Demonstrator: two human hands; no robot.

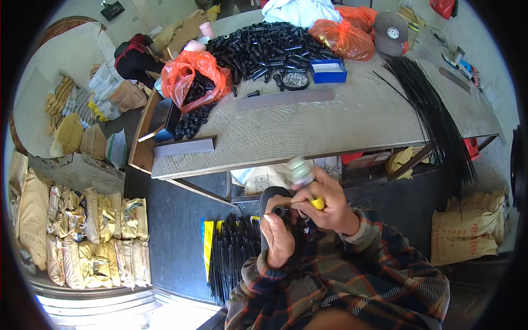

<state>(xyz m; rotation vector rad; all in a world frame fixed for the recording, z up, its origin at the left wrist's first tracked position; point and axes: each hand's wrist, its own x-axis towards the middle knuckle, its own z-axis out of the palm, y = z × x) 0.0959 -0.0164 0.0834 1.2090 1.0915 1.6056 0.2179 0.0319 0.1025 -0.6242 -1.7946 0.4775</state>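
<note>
Over my lap, my left hand (279, 239) is closed round a short black tube-like part (280, 210), its hollow round end facing up. Close beside it, my right hand (330, 202) grips a small tool with a yellow end (317, 203) and a pale greenish-white top, smeared by motion, so its kind is unclear. The fingertips of both hands nearly meet at the black part. On the table in front lies a big heap of similar black tubular parts (264, 49). A small round dish of tiny shiny pieces (296, 81) stands at its near edge.
The table (264, 135) also bears an orange bag (190, 82), a blue box (328, 71), a flat metal strip (286, 99), a grey cap (391, 33) and long black rods (432, 104) overhanging its right edge. More black rods (234, 253) stand left of my lap. Stacked sacks (99, 236) line the left; another person (137, 59) bends behind.
</note>
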